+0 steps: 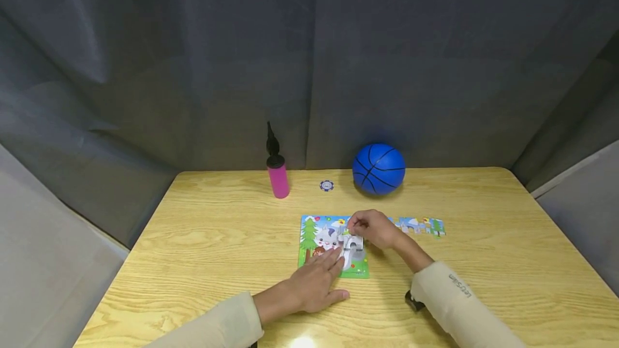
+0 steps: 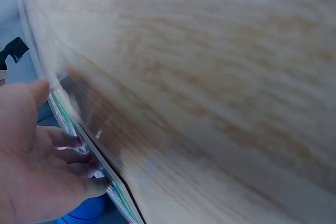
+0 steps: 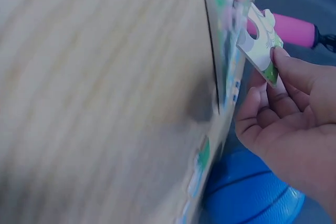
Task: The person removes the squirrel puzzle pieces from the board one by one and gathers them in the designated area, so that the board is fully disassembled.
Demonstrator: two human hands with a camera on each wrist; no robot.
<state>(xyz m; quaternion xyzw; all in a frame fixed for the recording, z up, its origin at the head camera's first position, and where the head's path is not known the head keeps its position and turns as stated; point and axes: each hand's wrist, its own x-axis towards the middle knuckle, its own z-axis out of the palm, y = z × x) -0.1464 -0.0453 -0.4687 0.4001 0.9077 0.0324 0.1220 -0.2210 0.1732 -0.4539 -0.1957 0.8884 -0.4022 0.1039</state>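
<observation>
— Head view: what's the right hand (image 1: 374, 228) got?

— A puzzle piece (image 1: 354, 242), pinched at its edge and held over the middle of the puzzle board (image 1: 309, 230). The right wrist view shows the piece (image 3: 261, 43) tilted off the board, thumb on it; its print is hard to read there.

— And the left hand (image 1: 316, 282)?

— At 7 o'clock from the piece, flat on the table, fingers straight, tips on the board's near edge. The left wrist view is blurred; only the hand (image 2: 31, 166) against the board's rim is clear.

— Around them?

— A strip of joined pieces (image 1: 419, 225) at 3 o'clock, partly hidden by the right hand. Towards 12, a blue ball (image 1: 379, 168), a small blue-white disc (image 1: 326, 185) and a pink pump (image 1: 277, 168). Something dark under the right sleeve is cut off. All on a light wooden table (image 1: 483, 262), with grey curtain (image 1: 309, 58) behind.
</observation>
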